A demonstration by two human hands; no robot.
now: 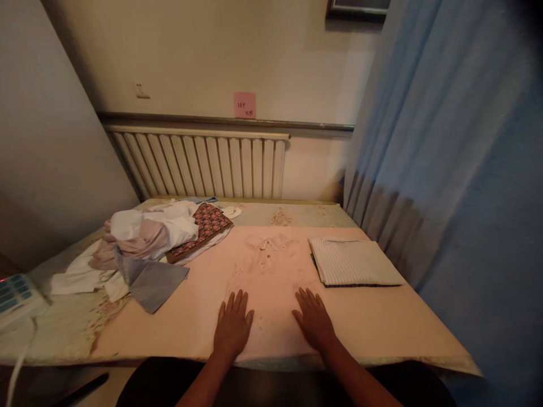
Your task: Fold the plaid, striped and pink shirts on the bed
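My left hand [232, 327] lies flat, fingers outstretched, on the pale pink cloth [203, 316] covering the table's front. To its right, my right hand [313, 317] also rests palm down with the fingers a little apart. Neither hand holds anything. Between and beyond them the surface shows wrinkles and small holes or stains [268, 255]. A folded striped cloth [354, 262] with a dark lower layer lies to the right of my right hand. Left of my left hand, a grey cloth piece [155, 281] hangs out of a heap of white and mauve fabric [146, 234].
A red patterned cloth [206, 229] leans on the heap. A white device with blue keys [19, 297] and a cable stands at the far left. Behind the table are a radiator [203, 164] and a pink note [245, 105]. A blue curtain [424, 169] borders the right side.
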